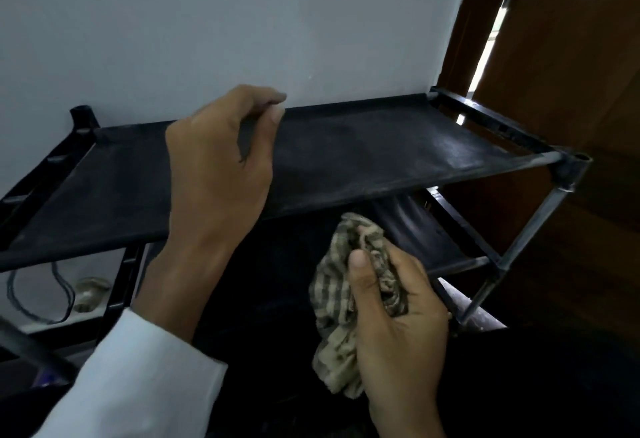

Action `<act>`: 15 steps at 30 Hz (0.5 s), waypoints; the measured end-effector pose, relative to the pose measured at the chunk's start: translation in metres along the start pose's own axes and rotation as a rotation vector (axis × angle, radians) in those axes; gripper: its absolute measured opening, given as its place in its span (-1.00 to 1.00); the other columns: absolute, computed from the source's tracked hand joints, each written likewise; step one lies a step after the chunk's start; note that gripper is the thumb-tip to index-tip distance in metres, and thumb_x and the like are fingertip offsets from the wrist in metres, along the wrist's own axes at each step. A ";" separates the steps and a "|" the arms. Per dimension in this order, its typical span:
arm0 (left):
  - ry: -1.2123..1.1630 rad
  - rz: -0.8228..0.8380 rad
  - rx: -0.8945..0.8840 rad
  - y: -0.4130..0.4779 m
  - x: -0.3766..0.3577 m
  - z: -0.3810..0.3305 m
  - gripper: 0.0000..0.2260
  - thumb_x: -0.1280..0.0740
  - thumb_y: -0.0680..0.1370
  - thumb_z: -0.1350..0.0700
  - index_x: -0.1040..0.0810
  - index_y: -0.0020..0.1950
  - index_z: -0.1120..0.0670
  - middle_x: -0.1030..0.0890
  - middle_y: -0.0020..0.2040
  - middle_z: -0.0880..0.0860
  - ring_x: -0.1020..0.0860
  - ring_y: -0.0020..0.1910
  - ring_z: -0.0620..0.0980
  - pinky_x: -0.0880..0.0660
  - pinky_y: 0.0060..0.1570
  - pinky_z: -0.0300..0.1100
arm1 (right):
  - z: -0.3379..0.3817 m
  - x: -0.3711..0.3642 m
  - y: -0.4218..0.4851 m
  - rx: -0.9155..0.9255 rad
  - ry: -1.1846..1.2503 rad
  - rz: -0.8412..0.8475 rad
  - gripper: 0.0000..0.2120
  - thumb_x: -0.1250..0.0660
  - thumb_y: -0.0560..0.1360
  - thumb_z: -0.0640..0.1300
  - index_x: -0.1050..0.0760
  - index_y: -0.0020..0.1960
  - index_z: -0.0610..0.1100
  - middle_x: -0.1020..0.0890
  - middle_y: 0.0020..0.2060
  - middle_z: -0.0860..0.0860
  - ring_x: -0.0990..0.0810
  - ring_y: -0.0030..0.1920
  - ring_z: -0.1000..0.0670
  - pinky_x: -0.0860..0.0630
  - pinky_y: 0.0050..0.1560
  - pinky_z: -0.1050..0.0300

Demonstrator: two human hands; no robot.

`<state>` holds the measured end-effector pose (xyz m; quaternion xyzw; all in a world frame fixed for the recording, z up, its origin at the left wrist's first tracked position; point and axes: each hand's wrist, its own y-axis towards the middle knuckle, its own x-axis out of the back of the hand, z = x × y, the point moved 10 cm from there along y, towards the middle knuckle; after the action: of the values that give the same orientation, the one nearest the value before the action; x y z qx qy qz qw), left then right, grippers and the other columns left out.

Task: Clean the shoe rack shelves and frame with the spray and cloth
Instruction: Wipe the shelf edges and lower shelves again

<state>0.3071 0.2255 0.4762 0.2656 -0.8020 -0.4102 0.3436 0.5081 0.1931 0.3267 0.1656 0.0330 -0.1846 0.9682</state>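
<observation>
Right now my right hand is closed tight round the bunched cloth, thumb on top, just under the front edge of the top shelf. Up and to its left, my left hand hovers over that shelf, fingers loosely curled, holding nothing. The shelf shows grey dusty smears, so I judge the wiping barely begun; the lower shelf beyond my knuckles and the frame are left to do. No spray is in view.

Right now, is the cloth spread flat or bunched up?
Bunched up: the right hand grips the cloth as a crumpled wad, one end hanging loose.
</observation>
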 end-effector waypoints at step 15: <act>-0.356 0.900 0.342 -0.153 -0.087 0.009 -0.42 -0.48 0.46 -0.16 -0.43 0.46 -0.14 -0.55 0.32 -0.26 -0.49 0.28 -0.36 -0.47 0.26 -0.31 | -0.070 -0.008 0.011 -0.827 0.752 0.042 -0.55 -0.25 0.49 -0.37 -0.46 0.35 -0.13 -0.65 0.19 -0.20 -0.68 0.13 -0.15 -0.62 0.08 -0.06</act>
<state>0.3758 0.2114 0.3149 -0.1275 -0.9387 -0.1233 0.2957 0.5047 0.2285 0.2651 -0.1730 0.4425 -0.0654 0.8775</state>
